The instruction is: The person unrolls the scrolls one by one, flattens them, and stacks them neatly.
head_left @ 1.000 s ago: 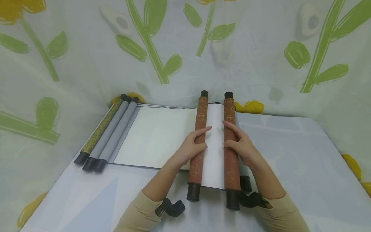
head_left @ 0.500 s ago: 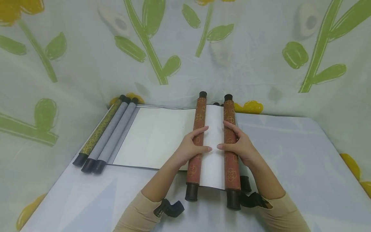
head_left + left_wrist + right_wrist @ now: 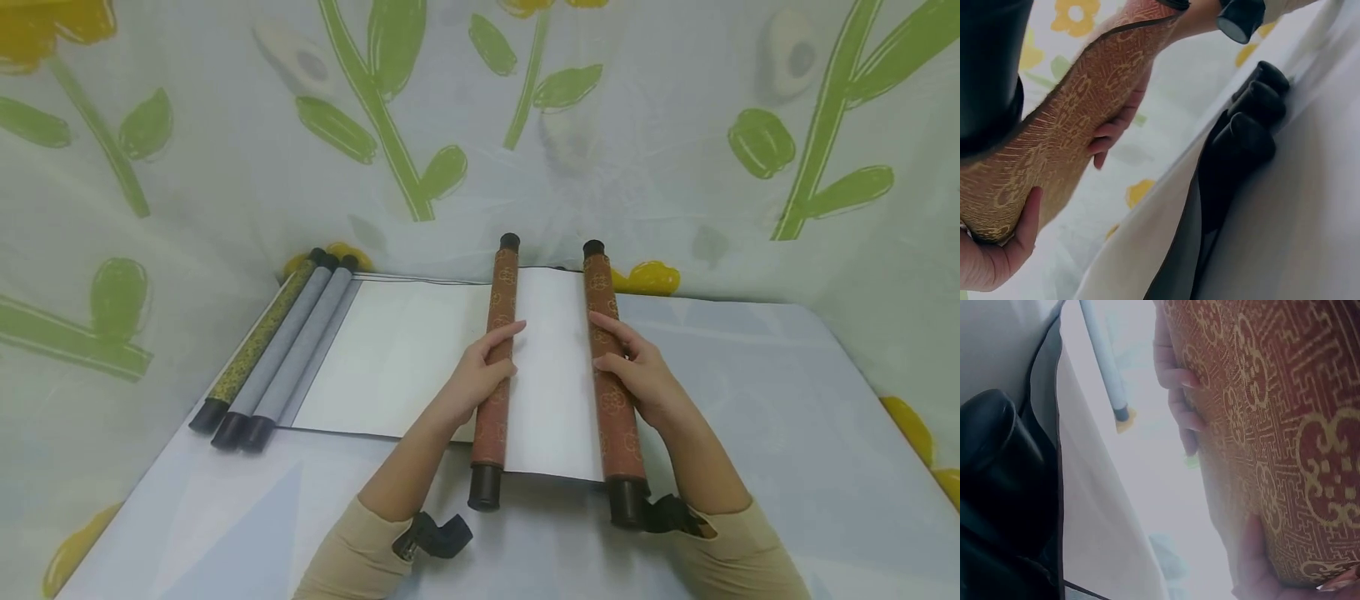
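A hanging scroll with two red-brown, gold-patterned rolls and black end knobs is held partly unrolled, its white paper (image 3: 551, 375) showing between them. My left hand (image 3: 480, 371) grips the left roll (image 3: 491, 433), thumb and forefinger on its upper side. On the right roll (image 3: 618, 429), my right hand (image 3: 643, 375) has a similar grip. Both wrist views show the brocade backing (image 3: 1066, 137) from below, with fingers curled under it. The scroll hangs above a pale unrolled sheet (image 3: 405, 358) on the table.
At the table's left lie two grey rolls (image 3: 300, 342) and a yellow-green patterned roll (image 3: 262, 333), side by side, with black ends. The pale sheet stretches right from them, partly hidden under the held scroll. A flower-printed curtain (image 3: 637, 192) stands behind the table (image 3: 750, 400).
My hands have moved apart, the left roll leftward and the right roll rightward. The white paper between them is wider. The thumbs shifted inward over the paper, then back onto the rolls.
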Demonstrator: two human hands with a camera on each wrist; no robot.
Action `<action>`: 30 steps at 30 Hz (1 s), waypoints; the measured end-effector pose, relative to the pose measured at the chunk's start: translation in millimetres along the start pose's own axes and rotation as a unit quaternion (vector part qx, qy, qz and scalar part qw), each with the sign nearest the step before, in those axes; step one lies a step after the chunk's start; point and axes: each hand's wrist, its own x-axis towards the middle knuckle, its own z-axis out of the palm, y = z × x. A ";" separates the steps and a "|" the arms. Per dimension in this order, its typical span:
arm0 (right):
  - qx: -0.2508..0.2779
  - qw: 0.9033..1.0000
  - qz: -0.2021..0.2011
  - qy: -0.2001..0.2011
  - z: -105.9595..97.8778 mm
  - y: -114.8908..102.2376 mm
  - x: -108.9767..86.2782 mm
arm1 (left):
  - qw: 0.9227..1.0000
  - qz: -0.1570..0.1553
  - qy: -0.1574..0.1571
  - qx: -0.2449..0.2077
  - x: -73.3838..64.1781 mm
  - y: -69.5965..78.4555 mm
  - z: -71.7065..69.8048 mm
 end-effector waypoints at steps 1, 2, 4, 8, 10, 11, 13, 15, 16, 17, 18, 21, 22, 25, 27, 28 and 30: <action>0.002 1.000 0.001 0.000 -0.3 0.1 -0.1 | 1.000 0.001 -0.002 0.003 0.2 -0.3 -0.3; 0.002 1.000 0.004 0.000 -0.2 0.4 -0.1 | 1.000 0.003 -0.004 0.003 0.3 -0.4 -0.5; 0.000 1.000 0.008 0.002 0.4 1.6 0.4 | 1.000 0.005 -0.005 0.006 0.4 -0.3 -0.7; -0.009 1.000 0.016 0.005 1.7 4.0 1.1 | 1.000 0.003 0.005 0.012 0.0 0.3 -1.0; -0.006 1.000 0.014 0.000 1.5 4.7 1.2 | 1.000 0.001 0.008 0.019 -0.5 0.7 -1.4; -0.007 1.000 0.011 -0.004 1.1 4.9 1.2 | 1.000 0.001 0.007 0.022 -0.4 0.8 -1.8; -0.010 1.000 0.006 -0.012 -0.4 5.1 1.3 | 0.999 -0.001 0.007 0.033 -1.0 1.4 -2.7; -0.014 1.000 -0.003 -0.022 -2.5 4.9 0.8 | 0.999 -0.003 0.006 0.042 -1.9 2.2 -3.8; -0.018 1.000 -0.006 -0.025 -3.9 4.8 0.5 | 0.999 -0.004 0.006 0.044 -2.2 2.5 -4.6; -0.023 0.999 -0.009 -0.028 -5.2 4.4 0.2 | 0.999 -0.004 0.005 0.046 -2.2 2.7 -5.4; -0.028 0.999 -0.013 -0.030 -6.3 4.1 -0.1 | 0.999 -0.006 0.005 0.048 -2.5 3.0 -6.4; -0.041 0.998 -0.019 -0.032 -8.7 3.1 -0.3 | 0.999 0.003 -0.003 0.048 -1.8 2.8 -9.4; -0.045 0.998 -0.021 -0.029 -9.3 3.2 0.1 | 0.999 0.008 -0.007 0.046 -1.3 3.0 -10.3; -0.047 0.999 -0.013 -0.018 -10.3 3.4 1.1 | 0.999 0.016 -0.009 0.050 -0.5 3.8 -12.2; -0.044 0.999 -0.003 -0.012 -10.4 3.4 1.2 | 0.998 0.013 -0.004 0.054 -0.3 4.4 -12.8; -0.044 0.999 0.001 -0.009 -10.5 3.3 1.3 | 0.998 0.010 -0.002 0.054 -0.4 4.6 -13.0; -0.043 0.999 0.008 -0.008 -10.1 2.7 1.2 | 0.998 0.004 0.002 0.055 0.2 3.7 -13.6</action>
